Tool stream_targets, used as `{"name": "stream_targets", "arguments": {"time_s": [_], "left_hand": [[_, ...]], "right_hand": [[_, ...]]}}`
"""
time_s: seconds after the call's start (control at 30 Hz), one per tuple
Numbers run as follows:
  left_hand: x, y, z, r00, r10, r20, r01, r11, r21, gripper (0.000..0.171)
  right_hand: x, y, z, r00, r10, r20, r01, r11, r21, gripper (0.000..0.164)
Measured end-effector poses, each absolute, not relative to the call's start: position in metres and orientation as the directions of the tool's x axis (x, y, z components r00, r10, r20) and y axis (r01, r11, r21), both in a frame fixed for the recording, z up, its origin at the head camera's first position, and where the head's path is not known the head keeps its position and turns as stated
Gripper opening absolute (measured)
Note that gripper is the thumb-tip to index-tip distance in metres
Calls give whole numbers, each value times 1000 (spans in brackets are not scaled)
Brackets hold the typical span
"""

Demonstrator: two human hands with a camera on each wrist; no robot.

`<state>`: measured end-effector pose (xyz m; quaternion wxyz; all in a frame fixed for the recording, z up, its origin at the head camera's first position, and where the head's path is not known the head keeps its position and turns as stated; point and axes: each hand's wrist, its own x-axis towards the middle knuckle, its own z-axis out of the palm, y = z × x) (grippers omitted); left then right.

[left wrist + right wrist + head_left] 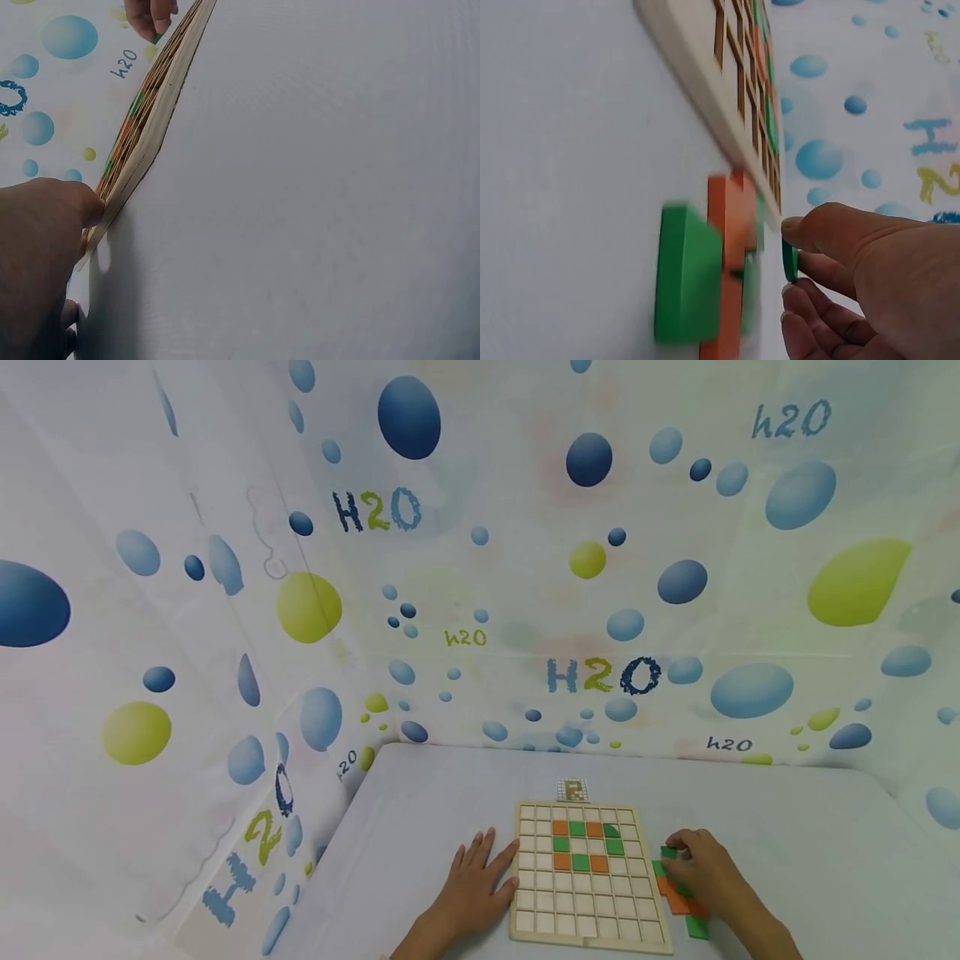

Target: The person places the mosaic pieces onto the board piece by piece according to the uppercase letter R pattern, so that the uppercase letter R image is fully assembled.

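Note:
A wooden grid board lies on the table, with orange tiles and green tiles forming a closed outline in its upper cells. One upper-right green tile has a curved edge. Spread beside the board's left edge, my left hand touches the frame with its thumb and index finger. My right hand is off the board's right side, above loose tiles. Between its thumb and fingers it pinches a small green tile, seen edge-on in the right wrist view.
Loose orange tiles and a green tile lie close together right of the board. A small pattern card sits at the board's far edge. Behind the white table hangs a curtain printed with drops.

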<state>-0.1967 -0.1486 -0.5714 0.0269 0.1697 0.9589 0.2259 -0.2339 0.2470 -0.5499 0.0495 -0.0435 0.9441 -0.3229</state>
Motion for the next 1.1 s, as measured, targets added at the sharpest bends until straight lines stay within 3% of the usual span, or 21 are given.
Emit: {"name": "stream_targets", "arguments": {"time_s": [0.53, 0.73, 1.1], "left_hand": [[-197, -150, -573, -938, 348, 17, 319, 839, 440, 59], [-197, -151, -573, -936, 350, 24, 323, 835, 445, 59], [-198, -151, -576, -935, 352, 45, 336, 836, 434, 58]], "right_hand": [[-207, 179, -554, -979, -199, 35, -166, 692, -703, 24], [-204, 176, -558, -952, -267, 151, -299, 699, -649, 22], [-207, 173, -558, -934, -283, 217, -356, 719, -596, 18]]}}
